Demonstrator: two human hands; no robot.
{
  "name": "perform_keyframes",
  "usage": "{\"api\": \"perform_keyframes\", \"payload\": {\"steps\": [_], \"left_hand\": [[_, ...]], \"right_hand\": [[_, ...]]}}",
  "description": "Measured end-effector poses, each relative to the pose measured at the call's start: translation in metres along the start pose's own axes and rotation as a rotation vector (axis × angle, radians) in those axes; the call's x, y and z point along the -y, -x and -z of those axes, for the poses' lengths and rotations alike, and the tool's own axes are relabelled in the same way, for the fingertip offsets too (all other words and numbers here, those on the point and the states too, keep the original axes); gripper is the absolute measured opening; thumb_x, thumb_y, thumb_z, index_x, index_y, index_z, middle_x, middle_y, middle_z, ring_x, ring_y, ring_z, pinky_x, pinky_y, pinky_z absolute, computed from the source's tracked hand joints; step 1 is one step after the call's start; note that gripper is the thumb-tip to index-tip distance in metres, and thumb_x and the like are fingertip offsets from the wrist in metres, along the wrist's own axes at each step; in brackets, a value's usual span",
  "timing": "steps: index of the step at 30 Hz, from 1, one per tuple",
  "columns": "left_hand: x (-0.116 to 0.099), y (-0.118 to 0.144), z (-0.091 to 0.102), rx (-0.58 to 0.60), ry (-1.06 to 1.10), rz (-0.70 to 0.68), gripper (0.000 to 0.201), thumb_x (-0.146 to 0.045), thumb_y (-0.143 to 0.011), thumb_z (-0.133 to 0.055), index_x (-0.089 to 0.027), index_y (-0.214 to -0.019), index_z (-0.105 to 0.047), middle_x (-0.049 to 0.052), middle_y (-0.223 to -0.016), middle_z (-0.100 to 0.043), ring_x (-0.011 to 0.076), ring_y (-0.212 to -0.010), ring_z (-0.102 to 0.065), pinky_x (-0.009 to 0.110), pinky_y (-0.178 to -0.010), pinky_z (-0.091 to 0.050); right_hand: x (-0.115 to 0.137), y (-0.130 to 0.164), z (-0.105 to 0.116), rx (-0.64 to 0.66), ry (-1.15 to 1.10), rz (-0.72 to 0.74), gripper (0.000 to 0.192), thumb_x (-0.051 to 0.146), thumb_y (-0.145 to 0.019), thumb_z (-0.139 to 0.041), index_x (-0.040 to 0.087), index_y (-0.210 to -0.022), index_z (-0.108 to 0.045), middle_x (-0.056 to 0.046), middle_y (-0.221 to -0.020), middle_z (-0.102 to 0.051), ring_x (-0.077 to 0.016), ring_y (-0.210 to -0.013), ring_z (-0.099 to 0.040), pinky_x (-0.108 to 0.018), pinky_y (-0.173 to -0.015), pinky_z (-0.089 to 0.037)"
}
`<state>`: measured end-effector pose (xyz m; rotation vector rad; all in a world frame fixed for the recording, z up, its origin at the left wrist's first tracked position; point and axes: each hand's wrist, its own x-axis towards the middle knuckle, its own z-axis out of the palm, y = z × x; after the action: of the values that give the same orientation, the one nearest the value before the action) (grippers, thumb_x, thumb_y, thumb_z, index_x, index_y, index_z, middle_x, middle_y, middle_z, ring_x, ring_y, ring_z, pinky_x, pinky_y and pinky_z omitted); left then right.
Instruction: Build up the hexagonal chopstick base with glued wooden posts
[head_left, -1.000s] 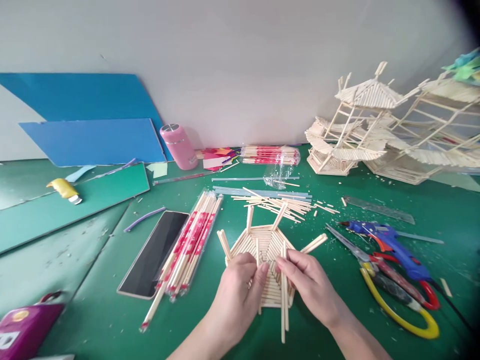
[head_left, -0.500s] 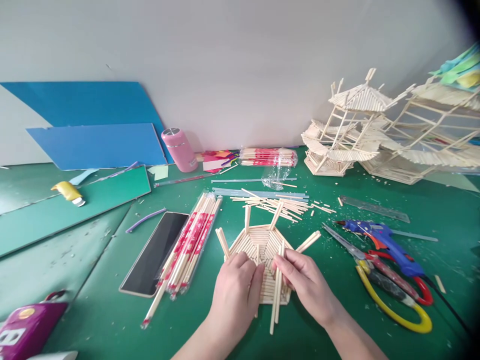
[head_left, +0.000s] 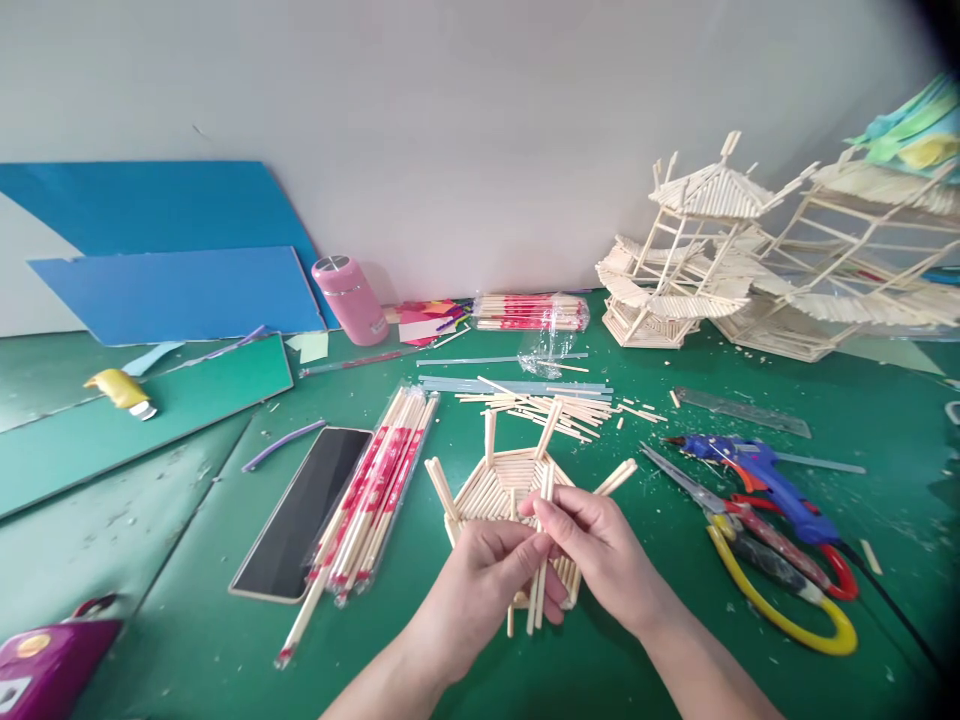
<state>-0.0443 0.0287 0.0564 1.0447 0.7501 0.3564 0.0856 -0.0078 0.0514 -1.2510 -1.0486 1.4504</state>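
A few thin wooden sticks (head_left: 539, 592) are held side by side, slanting over a many-sided stick frame (head_left: 487, 492). My right hand (head_left: 596, 548) pinches them between thumb and fingers near their upper part. Lower down, my left hand (head_left: 484, 575) has its thumb and fingers closed on the same sticks, the fingertips of both hands almost meeting. The frame lies on the green table, with short paired posts rising from its corners. Its near side is partly hidden behind my hands.
Packaged sticks (head_left: 375, 500) and a phone (head_left: 300, 520) lie to the left. Loose cut sticks (head_left: 555, 408) are beyond the frame. Scissors (head_left: 780, 570) and a blue glue gun (head_left: 780, 480) lie right. A pink bottle (head_left: 349, 300) and stick pavilion models (head_left: 675, 250) stand behind.
My left hand has come off the frame's left side and moved right to grip the sticks. My right hand has shifted slightly left with them. The view has moved a little.
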Motion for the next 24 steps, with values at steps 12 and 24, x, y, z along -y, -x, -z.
{"api": "perform_keyframes", "payload": {"steps": [12, 24], "left_hand": [[0.0092, -0.0007, 0.0035, -0.011, 0.096, 0.017, 0.038, -0.039, -0.079, -0.051, -0.007, -0.061, -0.063, 0.007, -0.057, -0.060, 0.0119, -0.047, -0.055, 0.023, -0.051, -0.042], [0.0092, 0.0008, 0.0031, -0.015, 0.077, 0.000, 0.038, -0.037, -0.080, -0.051, -0.007, -0.060, -0.063, 0.007, -0.055, -0.061, 0.0119, -0.049, -0.055, 0.023, -0.051, -0.043]], "right_hand": [[-0.0068, -0.0021, -0.0036, -0.046, 0.115, 0.075, 0.029, 0.040, -0.084, -0.044, 0.018, -0.065, -0.050, 0.005, -0.046, -0.051, -0.0087, -0.040, -0.052, -0.019, -0.041, -0.037], [-0.0104, -0.0014, -0.0018, -0.001, 0.002, 0.030, 0.026, 0.037, -0.084, -0.045, 0.015, -0.074, -0.055, 0.006, -0.044, -0.048, -0.0078, -0.036, -0.051, -0.018, -0.036, -0.036]]}}
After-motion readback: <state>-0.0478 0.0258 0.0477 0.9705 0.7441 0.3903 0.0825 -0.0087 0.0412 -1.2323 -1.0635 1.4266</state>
